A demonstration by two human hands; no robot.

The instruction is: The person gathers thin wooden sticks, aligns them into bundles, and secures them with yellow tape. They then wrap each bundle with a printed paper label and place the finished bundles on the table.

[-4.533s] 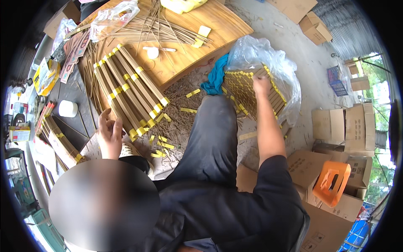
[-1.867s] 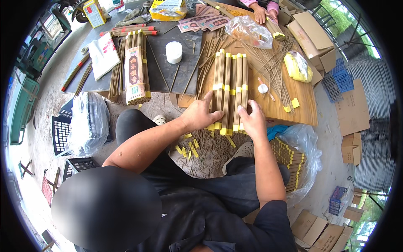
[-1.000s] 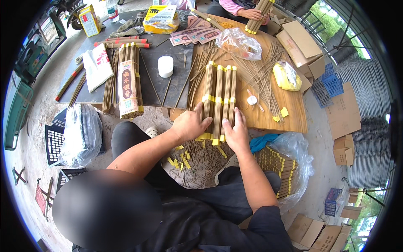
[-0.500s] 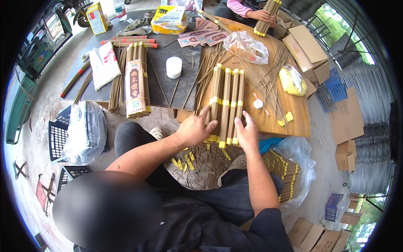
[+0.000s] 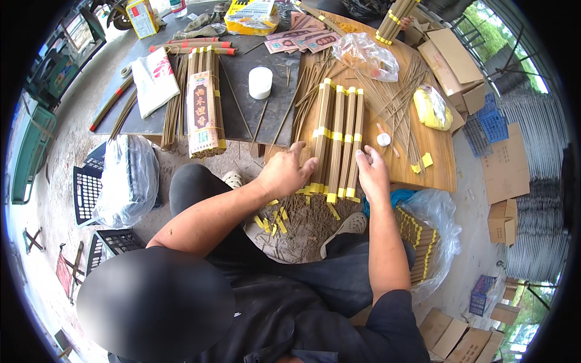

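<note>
Several bundles of incense sticks (image 5: 337, 142), wrapped with yellow bands, lie side by side at the wooden table's front edge, their near ends sticking out past it. My left hand (image 5: 287, 172) is open at their left side, index finger and thumb apart, the thumb close to the leftmost bundle. On the other side my right hand (image 5: 373, 174) is open too, its thumb beside the rightmost bundle's upper band. Neither hand grips anything; whether the fingertips touch the bundles I cannot tell. Loose incense sticks (image 5: 394, 100) are spread behind and to the right.
A labelled incense pack (image 5: 204, 109) and a white cup-shaped container (image 5: 260, 83) stand on the dark table (image 5: 239, 130). Beyond are a plastic bag (image 5: 366, 55) and another person's bundle (image 5: 396, 21). Below right, a bag (image 5: 445, 242) holds more bundles. Yellow scraps (image 5: 275, 219) litter the floor.
Both hands have moved slightly outward from the bundles, the right one also a little farther up along them. The view has shifted a little; the other person's pink sleeve no longer shows.
</note>
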